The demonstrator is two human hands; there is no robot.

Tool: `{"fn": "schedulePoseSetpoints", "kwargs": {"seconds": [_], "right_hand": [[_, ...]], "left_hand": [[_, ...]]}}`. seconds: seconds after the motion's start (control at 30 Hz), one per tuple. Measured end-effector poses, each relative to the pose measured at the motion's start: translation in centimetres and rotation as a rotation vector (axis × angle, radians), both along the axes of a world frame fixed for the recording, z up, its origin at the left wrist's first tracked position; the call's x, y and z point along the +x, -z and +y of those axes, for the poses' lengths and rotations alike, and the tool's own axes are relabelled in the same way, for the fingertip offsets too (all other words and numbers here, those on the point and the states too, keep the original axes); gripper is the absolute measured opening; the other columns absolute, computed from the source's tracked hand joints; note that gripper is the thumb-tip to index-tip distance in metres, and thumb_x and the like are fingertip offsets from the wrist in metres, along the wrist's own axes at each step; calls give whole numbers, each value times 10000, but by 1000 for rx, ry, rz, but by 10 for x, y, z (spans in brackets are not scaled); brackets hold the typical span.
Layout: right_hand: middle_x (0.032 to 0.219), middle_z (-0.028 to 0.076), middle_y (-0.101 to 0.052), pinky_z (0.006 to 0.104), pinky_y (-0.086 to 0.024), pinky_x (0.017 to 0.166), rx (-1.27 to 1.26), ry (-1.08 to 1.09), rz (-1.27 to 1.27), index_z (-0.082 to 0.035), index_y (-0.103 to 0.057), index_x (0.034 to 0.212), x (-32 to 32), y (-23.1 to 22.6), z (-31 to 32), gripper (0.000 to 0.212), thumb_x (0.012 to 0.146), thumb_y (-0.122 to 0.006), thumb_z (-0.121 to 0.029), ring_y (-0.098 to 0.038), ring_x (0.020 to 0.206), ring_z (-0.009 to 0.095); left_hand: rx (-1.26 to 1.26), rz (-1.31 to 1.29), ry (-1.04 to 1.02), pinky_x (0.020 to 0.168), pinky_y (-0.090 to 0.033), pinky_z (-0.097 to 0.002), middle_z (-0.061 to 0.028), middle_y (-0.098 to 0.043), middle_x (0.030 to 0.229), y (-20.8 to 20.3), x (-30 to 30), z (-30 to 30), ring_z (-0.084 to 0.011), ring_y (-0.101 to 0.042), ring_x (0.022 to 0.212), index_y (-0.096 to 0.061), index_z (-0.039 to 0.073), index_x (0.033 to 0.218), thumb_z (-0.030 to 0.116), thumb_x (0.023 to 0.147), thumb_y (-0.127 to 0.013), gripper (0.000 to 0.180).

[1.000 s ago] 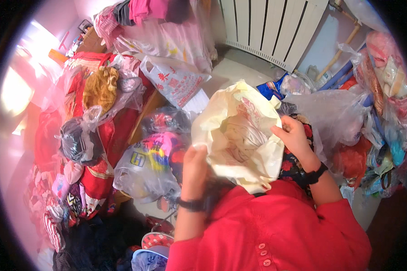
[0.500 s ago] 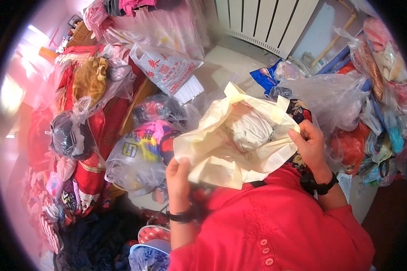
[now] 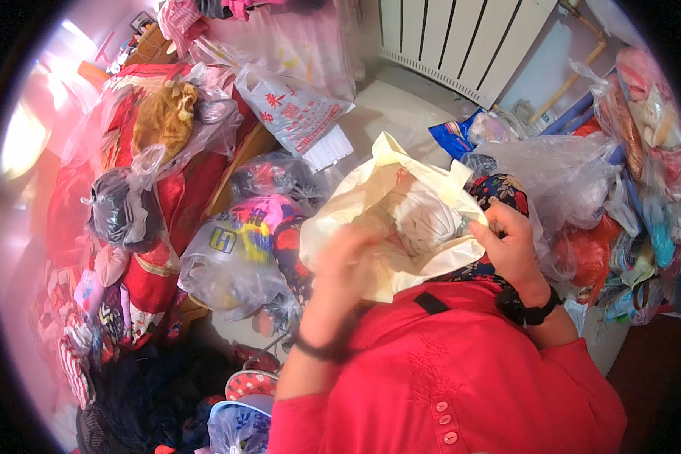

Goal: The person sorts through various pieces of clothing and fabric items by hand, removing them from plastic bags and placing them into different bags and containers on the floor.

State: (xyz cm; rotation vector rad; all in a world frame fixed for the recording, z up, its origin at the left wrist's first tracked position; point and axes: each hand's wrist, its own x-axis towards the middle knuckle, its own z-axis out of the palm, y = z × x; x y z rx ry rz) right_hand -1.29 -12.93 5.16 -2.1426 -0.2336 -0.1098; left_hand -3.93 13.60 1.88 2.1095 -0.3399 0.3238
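Observation:
A pale yellow bag [image 3: 340,227] rests over my lap with its mouth spread wide. Inside it lies a crumpled white bundle that looks like cloth [image 3: 427,219]. My right hand [image 3: 505,238] pinches the bag's right edge between thumb and fingers. My left hand [image 3: 348,257] is over the near left side of the bag, smeared by motion, so its fingers cannot be made out. The bag's bottom is hidden.
Clear plastic bags of clothing [image 3: 234,257] stand to the left, beside a bed heaped with red fabric [image 3: 185,197]. A white radiator [image 3: 461,45] is at the back. More plastic bags [image 3: 552,174] pile up on the right. A blue-rimmed basin [image 3: 242,405] sits near left.
My left hand has left the bag's left rim and moved right, over the bag. The bag's near flap has dropped inward. My right hand keeps its pinch on the edge.

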Motion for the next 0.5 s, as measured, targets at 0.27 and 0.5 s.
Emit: {"fn": "schedulePoseSetpoints", "kwargs": {"seconds": [0.27, 0.5], "right_hand": [[612, 51, -436, 279, -289, 472, 88, -259, -90, -10, -490, 666, -19, -23, 14, 194, 728, -675, -19, -402, 510, 141], [604, 5, -447, 240, -284, 476, 134, -114, -53, -22, -488, 694, -14, -19, -6, 183, 789, -641, -53, -386, 529, 68]], "left_hand": [[464, 183, 105, 945, -377, -399, -136, -617, 1088, 61, 63, -83, -299, -539, 1064, -642, 98, 1005, 295, 835, -523, 287], [430, 389, 181, 931, -389, -395, -140, -612, 1108, 87, 76, -83, -297, -541, 1068, -637, 83, 1029, 323, 857, -491, 330]]}}
